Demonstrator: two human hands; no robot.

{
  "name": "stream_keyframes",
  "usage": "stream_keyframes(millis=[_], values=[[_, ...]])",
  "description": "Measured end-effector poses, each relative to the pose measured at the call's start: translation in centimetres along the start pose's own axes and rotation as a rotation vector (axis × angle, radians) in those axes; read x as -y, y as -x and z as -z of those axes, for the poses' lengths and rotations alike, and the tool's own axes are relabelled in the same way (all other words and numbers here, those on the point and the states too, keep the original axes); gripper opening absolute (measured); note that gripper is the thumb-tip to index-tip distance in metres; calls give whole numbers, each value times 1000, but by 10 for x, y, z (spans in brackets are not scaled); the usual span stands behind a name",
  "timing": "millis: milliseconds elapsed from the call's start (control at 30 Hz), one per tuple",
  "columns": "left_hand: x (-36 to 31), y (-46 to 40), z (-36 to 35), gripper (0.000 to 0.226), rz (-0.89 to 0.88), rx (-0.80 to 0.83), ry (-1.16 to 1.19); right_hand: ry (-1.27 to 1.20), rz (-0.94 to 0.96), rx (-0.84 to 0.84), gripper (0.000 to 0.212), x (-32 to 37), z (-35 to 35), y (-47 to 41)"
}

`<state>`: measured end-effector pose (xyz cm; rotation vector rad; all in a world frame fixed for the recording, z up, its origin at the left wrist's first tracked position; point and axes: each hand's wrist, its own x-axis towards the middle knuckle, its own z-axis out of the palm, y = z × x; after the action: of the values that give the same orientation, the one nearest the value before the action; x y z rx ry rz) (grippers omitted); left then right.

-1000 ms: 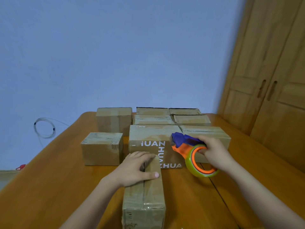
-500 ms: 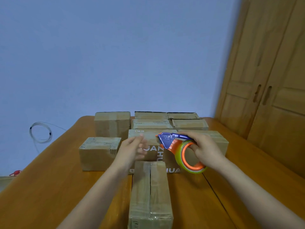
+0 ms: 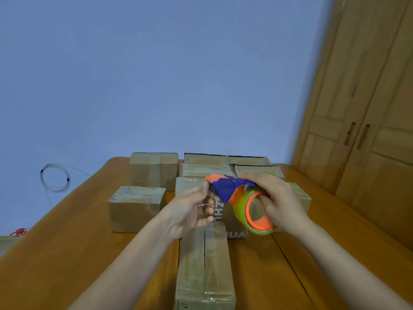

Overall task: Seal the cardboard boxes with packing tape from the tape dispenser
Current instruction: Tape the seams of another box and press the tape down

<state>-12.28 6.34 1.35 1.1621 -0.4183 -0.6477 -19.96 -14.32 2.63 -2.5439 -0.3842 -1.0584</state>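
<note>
The left hand (image 3: 192,211) has lifted off the near long box (image 3: 204,265) and now pinches at the blue nose of the tape dispenser (image 3: 241,202), probably to free the tape's end. The right hand (image 3: 279,202) grips the roll above that box's far end. The dispenser's nose points left, its long axis across the box's open seam.

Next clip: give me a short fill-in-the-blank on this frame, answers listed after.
1. The right hand grips the orange and blue tape dispenser by its ____ roll.
2. The left hand reaches the dispenser's ____ end.
3. The long brown cardboard box nearest the camera lies on the ____ table.

Answers: green; blue; wooden
</note>
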Motion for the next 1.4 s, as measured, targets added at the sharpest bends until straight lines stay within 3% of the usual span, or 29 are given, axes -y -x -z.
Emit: stream_keyframes(millis=[333, 467, 600, 833, 1067, 1300, 1400], values=[[-2, 8, 18, 25, 14, 73, -213, 15, 49, -14, 55, -2, 0, 6], [-8, 14, 24, 40, 30, 21, -240, 23, 64, -72, 45, -2, 1, 7], [-11, 17, 39, 65, 68, 11, -68, -7, 45, -167, 53, -11, 6, 7], [-9, 19, 25, 80, 191, 178, 78, 72, 108, -188, 47, -3, 6, 4], [-17, 20, 9, 88, 242, 256, -79, 156, 176, -193, 45, 2, 4, 3], [-18, 23, 5, 86, 184, 271, -334, 202, 214, -116, 50, -6, -3, 11], [-17, 23, 7, 86, 207, 278, -290, 155, 174, -130, 46, -5, 0, 11]])
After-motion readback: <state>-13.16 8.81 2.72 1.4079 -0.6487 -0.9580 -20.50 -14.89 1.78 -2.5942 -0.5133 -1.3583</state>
